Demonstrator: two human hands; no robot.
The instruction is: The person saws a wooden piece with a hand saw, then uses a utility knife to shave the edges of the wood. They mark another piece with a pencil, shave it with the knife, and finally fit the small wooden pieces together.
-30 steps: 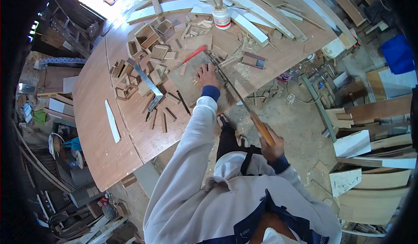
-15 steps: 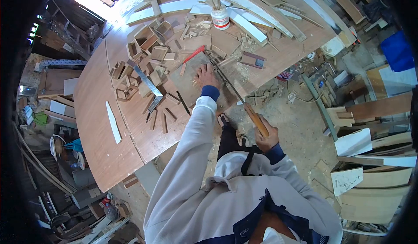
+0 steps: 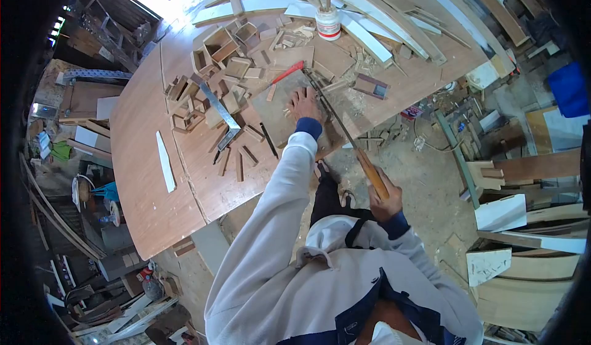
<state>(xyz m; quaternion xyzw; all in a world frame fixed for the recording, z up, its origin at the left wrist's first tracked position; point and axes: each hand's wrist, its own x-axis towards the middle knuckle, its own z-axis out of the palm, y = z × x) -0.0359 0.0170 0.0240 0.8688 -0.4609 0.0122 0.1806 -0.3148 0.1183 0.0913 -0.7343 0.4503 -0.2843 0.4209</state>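
Note:
My right hand (image 3: 385, 198) is wrapped around the long wooden handle (image 3: 371, 174) of a handsaw. Its narrow dark blade (image 3: 338, 120) slants up and left, passing just right of my left hand (image 3: 303, 103). That left hand lies with fingers spread on a flat grey-brown board (image 3: 271, 109) on the table, and a small pale bit of wood shows by its thumb. Whatever lies beneath the palm is hidden. Beyond the fingertips is a red-handled tool (image 3: 288, 73). A black pencil-like stick (image 3: 269, 140) and a metal square (image 3: 220, 112) lie to the left.
Small wooden box frames (image 3: 206, 58) and offcuts cover the middle of the table (image 3: 138, 185). A white tub (image 3: 328, 24) holding sticks stands behind, before long white-faced strips (image 3: 366, 37). A small wooden box (image 3: 370, 86) sits near the right edge. Boards (image 3: 529, 265) are stacked at right.
The whole view has shifted, so the table appears farther right. Relative to the table, the saw and my right hand have drawn slightly back toward my body. My left hand stays on the board.

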